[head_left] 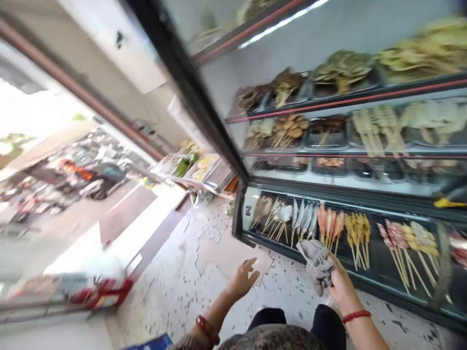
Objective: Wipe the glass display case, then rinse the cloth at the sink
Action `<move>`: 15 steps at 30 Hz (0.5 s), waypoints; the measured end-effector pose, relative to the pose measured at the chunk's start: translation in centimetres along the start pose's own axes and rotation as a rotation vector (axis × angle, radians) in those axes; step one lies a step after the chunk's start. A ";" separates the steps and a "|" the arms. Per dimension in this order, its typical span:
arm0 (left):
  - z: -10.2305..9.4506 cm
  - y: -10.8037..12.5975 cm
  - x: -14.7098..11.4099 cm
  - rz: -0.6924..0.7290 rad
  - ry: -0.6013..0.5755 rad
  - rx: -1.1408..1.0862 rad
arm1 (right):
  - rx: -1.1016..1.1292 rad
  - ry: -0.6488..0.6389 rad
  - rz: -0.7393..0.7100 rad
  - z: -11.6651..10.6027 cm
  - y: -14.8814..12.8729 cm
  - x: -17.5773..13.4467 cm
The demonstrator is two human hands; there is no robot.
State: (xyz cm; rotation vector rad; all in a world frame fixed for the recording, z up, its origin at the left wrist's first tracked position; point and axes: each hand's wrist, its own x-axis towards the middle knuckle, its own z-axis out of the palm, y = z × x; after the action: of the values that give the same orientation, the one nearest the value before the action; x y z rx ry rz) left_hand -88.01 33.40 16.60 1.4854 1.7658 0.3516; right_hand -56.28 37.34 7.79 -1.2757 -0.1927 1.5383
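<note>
Cloth [316,262], grey and crumpled, sits bunched in the right hand [339,284], which is closed around its lower end; the upper folds press against or just in front of the lower glass door [365,243] of the display fridge [233,214] (contact looks likely, but blur makes it hard to be sure). Left hand [243,278] is free, fingers loosely spread, holding nothing, hovering over the speckled floor [189,282] near the fridge's bottom corner.

Judging from this, the wipe would go best with the cloth flattened out instead of wadded, so more of it meets the glass, and with strokes run along the pane toward the dark frame. The free hand could brace on the frame for steadiness. Pressure should stay moderate; it is a glass door.

Behind the glass: skewers [350,233] on the bottom shelf, trays of more skewered food on the shelves above [328,141].

Hard to read: the whole frame is tilted and motion-smeared. Dirt or streaks on the glass cannot be made out. The right end of the fridge is cut off by the frame edge. The street scene at left is washed out. A blue object at the bottom edge is mostly cropped. Both forearms wear red bracelets.
</note>
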 end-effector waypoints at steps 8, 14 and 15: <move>-11.5 -15.8 -15.4 -0.370 0.345 -0.505 | -0.191 -0.413 0.124 19.1 7.9 -8.6; -16.3 -23.0 -20.9 -0.650 0.552 -0.679 | -0.276 -0.593 0.196 28.9 11.5 -10.2; -16.9 -23.5 -20.6 -0.662 0.550 -0.709 | -0.299 -0.599 0.191 29.9 11.9 -9.6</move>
State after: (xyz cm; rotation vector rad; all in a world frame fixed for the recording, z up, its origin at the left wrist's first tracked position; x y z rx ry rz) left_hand -116.43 12.42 20.16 0.2789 2.1075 0.9668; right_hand -88.33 39.04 17.87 -1.0419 -0.7234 2.0887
